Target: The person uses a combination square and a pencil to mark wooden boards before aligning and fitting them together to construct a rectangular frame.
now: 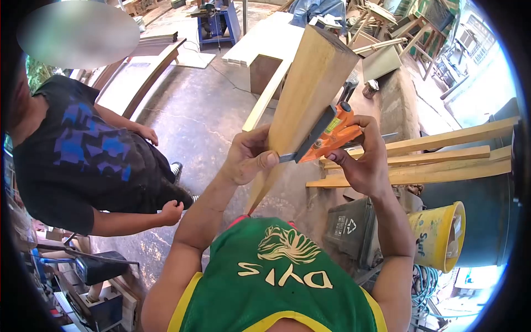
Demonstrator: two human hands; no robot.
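Note:
A long wooden beam (312, 74) stands tilted in front of my body, its far end up and its near end down at my shirt. Around its left edge my left hand (251, 155) is closed, the thumb pressing on a thin metal blade. That blade belongs to an orange combination square (331, 137) with a yellow-green level vial and a dark straight edge lying along the beam's face. My right hand (362, 157) pinches the orange head of the square between thumb and fingers.
On the left stands a person in a dark shirt (91, 149). Wooden boards (431, 157) jut in from the right above a yellow bucket (440, 235) and a dark bin (348, 232). A blue machine stand (218, 25) and piled wooden furniture (387, 33) are farther back.

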